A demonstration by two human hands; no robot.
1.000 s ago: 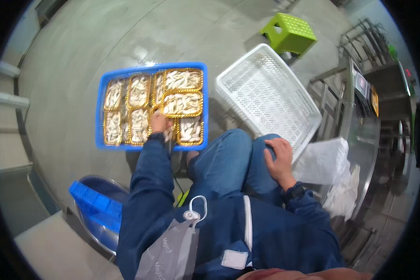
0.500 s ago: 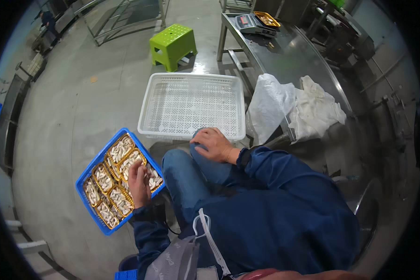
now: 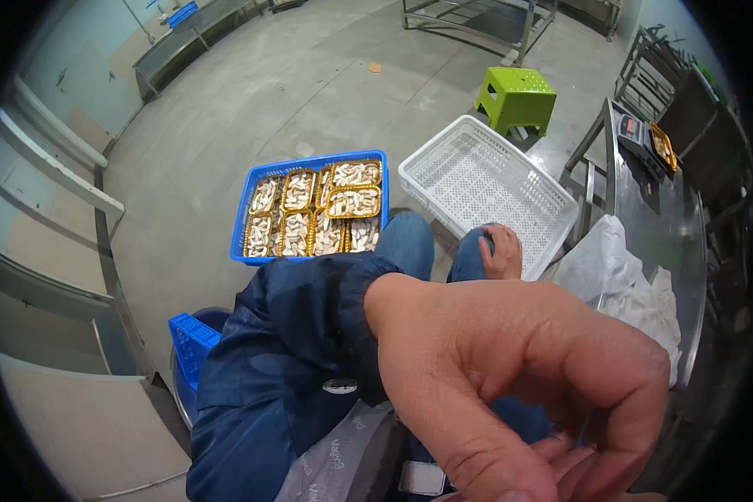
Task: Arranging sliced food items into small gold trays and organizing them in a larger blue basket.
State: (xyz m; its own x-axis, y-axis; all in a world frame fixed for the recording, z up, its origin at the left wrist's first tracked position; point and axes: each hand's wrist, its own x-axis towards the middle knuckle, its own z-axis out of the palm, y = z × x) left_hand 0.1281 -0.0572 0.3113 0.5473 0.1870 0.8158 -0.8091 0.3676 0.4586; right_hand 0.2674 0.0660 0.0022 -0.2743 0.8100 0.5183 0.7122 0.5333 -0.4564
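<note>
My left hand (image 3: 510,368) is raised large and close in front of me. Its fingers curl in toward the thumb at the lower edge, and nothing shows in the hollow between them. On my right knee rests my right hand (image 3: 502,251), fingers spread and holding nothing. Left of my knees a blue crate (image 3: 236,230) holds several gold trays (image 3: 296,191) of pale, cut, mushroom-like pieces. One such tray (image 3: 353,202) sits on top of others at the crate's right side. A white perforated crate (image 3: 489,171) lies beyond my right hand.
A green step stool (image 3: 517,99) stands behind the white crate. At right, a metal table (image 3: 661,226) bears a scale (image 3: 636,142), a gold tray (image 3: 663,149) and white cloth or plastic (image 3: 607,263). A blue basket (image 3: 194,339) is at lower left.
My left hand has left the trays and come up close, its fingers curled. My view has turned left. The right hand stays on my knee.
</note>
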